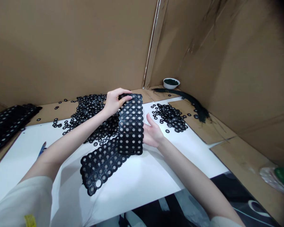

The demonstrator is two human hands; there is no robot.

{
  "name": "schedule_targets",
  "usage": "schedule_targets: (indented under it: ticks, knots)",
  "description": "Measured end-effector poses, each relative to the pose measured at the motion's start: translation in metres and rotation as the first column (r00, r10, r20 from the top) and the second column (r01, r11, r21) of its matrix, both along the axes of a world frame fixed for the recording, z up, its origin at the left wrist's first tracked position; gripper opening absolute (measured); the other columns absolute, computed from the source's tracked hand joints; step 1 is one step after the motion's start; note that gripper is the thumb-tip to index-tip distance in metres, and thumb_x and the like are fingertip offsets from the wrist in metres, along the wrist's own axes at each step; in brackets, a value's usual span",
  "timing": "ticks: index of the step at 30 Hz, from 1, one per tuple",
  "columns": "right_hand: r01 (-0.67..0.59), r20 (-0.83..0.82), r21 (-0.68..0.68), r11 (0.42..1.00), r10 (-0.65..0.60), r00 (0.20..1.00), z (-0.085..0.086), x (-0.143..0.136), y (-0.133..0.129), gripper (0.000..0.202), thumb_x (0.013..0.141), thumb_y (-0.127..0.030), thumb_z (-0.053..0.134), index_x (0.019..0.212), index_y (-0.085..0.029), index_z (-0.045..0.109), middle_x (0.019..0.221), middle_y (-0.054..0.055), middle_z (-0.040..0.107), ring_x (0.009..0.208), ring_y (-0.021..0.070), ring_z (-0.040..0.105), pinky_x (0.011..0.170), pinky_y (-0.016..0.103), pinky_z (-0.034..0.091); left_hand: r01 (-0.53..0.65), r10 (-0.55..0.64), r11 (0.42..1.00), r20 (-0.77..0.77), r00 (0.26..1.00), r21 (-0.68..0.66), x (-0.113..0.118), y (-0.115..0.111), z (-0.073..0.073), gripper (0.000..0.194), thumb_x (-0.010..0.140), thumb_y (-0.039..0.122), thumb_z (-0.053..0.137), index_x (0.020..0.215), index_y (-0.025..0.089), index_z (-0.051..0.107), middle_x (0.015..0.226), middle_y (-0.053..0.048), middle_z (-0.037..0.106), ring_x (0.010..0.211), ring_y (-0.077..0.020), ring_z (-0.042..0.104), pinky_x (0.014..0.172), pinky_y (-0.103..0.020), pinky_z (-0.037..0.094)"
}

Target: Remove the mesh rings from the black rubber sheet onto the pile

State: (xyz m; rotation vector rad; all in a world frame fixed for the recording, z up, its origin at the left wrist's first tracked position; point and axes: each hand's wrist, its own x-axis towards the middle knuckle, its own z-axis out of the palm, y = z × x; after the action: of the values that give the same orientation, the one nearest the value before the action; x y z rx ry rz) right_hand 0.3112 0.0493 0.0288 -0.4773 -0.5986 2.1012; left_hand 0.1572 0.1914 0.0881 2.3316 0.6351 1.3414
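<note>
A black strip of joined rings (pixel 130 126) hangs upright over the white sheet, and its lower part bends away to lie toward the front left (pixel 104 165). My left hand (pixel 117 101) pinches its top edge between thumb and fingers. Behind the strip's right side is my right hand (pixel 152 132), palm turned up and thumb raised; its fingertips are hidden by the strip. Loose black rings (pixel 91 108) are heaped behind and left of the strip. To the right of my right hand lies a smaller pile of rings (pixel 172 116).
Cardboard walls (pixel 73 47) close off the back and right. More dark ringed strips (pixel 7 126) are stacked at far left. A blue pencil (pixel 42 148) lies on the white sheet (pixel 137 183). Along the right run a bundle of black strands (pixel 191 100) and a white bowl (pixel 171 83).
</note>
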Motion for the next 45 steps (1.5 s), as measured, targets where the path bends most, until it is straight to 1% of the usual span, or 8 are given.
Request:
schedule_targets:
  ticks: [11, 20, 24, 26, 28, 31, 37, 45]
  knots:
    - [-0.010, 0.023, 0.023, 1.000, 0.010, 1.000, 0.006, -0.008, -0.006, 0.075, 0.086, -0.072, 0.018, 0.118, -0.016, 0.055, 0.119, 0.012, 0.060, 0.114, 0.0279, 0.053, 0.099, 0.049, 0.037, -0.040, 0.040, 0.999, 0.000, 0.999, -0.011, -0.008, -0.004, 0.003, 0.018, 0.077, 0.029, 0.069, 0.091, 0.019, 0.072, 0.093, -0.002, 0.073, 0.088, -0.0151, 0.066, 0.084, -0.026, 0.048]
    - [-0.110, -0.025, 0.026, 0.994, 0.111, 0.993, 0.012, -0.030, -0.014, 0.071, 0.089, -0.067, 0.013, 0.118, -0.016, 0.054, 0.119, 0.013, 0.059, 0.114, 0.0268, 0.054, 0.097, 0.049, 0.038, -0.068, 0.068, 0.998, -0.010, 0.998, -0.011, -0.044, -0.025, 0.018, 0.019, 0.078, 0.031, 0.068, 0.092, 0.019, 0.071, 0.093, -0.003, 0.073, 0.088, -0.0154, 0.066, 0.083, -0.026, 0.049]
    - [-0.111, 0.114, 0.125, 0.986, 0.097, 0.989, 0.009, -0.043, -0.024, 0.058, 0.082, -0.066, 0.044, 0.112, -0.018, 0.056, 0.112, 0.010, 0.062, 0.105, 0.0243, 0.058, 0.093, 0.043, 0.043, -0.094, 0.094, 0.996, -0.005, 0.996, -0.001, -0.060, -0.036, 0.027, 0.018, 0.078, 0.031, 0.069, 0.091, 0.019, 0.072, 0.093, -0.003, 0.073, 0.088, -0.0154, 0.066, 0.083, -0.026, 0.049]
    - [-0.120, 0.224, 0.181, 0.976, 0.078, 0.971, 0.006, -0.050, -0.033, 0.050, 0.071, -0.049, 0.070, 0.109, -0.019, 0.057, 0.106, 0.007, 0.065, 0.095, 0.0208, 0.061, 0.089, 0.039, 0.045, -0.133, 0.133, 0.991, 0.019, 0.991, 0.008, -0.066, -0.036, 0.031, 0.018, 0.078, 0.030, 0.068, 0.091, 0.018, 0.072, 0.093, -0.003, 0.073, 0.088, -0.0157, 0.066, 0.084, -0.027, 0.048]
    - [-0.156, 0.316, 0.208, 0.966, 0.085, 0.945, 0.004, -0.059, -0.044, 0.048, 0.063, -0.028, 0.080, 0.103, -0.017, 0.058, 0.099, 0.006, 0.066, 0.086, 0.0179, 0.063, 0.084, 0.036, 0.047, -0.174, 0.173, 0.985, 0.045, 0.984, 0.007, -0.071, -0.033, 0.032, 0.018, 0.078, 0.029, 0.068, 0.090, 0.017, 0.072, 0.093, -0.004, 0.073, 0.088, -0.0163, 0.066, 0.084, -0.028, 0.048]
    - [-0.124, 0.403, 0.263, 0.957, 0.008, 0.915, 0.005, -0.067, -0.058, 0.038, 0.066, -0.022, 0.079, 0.097, -0.016, 0.058, 0.099, 0.004, 0.065, 0.091, 0.0152, 0.060, 0.085, 0.032, 0.046, -0.188, 0.188, 0.982, 0.037, 0.981, -0.013, -0.075, -0.027, 0.028, 0.017, 0.077, 0.028, 0.069, 0.090, 0.017, 0.072, 0.092, -0.004, 0.073, 0.087, -0.0168, 0.066, 0.084, -0.029, 0.048]
    - [-0.111, 0.432, 0.376, 0.920, -0.068, 0.899, 0.021, -0.066, -0.073, 0.028, 0.076, -0.028, 0.071, 0.097, -0.016, 0.057, 0.095, 0.002, 0.065, 0.085, 0.0131, 0.063, 0.084, 0.032, 0.049, -0.137, 0.134, 0.989, -0.041, 0.990, -0.061, -0.067, -0.030, 0.014, 0.018, 0.080, 0.032, 0.066, 0.092, 0.019, 0.071, 0.095, -0.004, 0.072, 0.090, -0.0167, 0.066, 0.085, -0.029, 0.047]
    - [-0.035, 0.439, 0.323, 0.946, -0.117, 0.891, 0.036, -0.061, -0.090, 0.028, 0.076, -0.035, 0.071, 0.092, -0.013, 0.064, 0.091, 0.007, 0.069, 0.090, 0.0167, 0.065, 0.085, 0.033, 0.051, -0.062, 0.041, 0.994, -0.230, 0.972, -0.089, -0.056, -0.030, -0.011, 0.020, 0.080, 0.035, 0.064, 0.091, 0.020, 0.071, 0.094, -0.004, 0.072, 0.089, -0.0192, 0.065, 0.086, -0.034, 0.047]
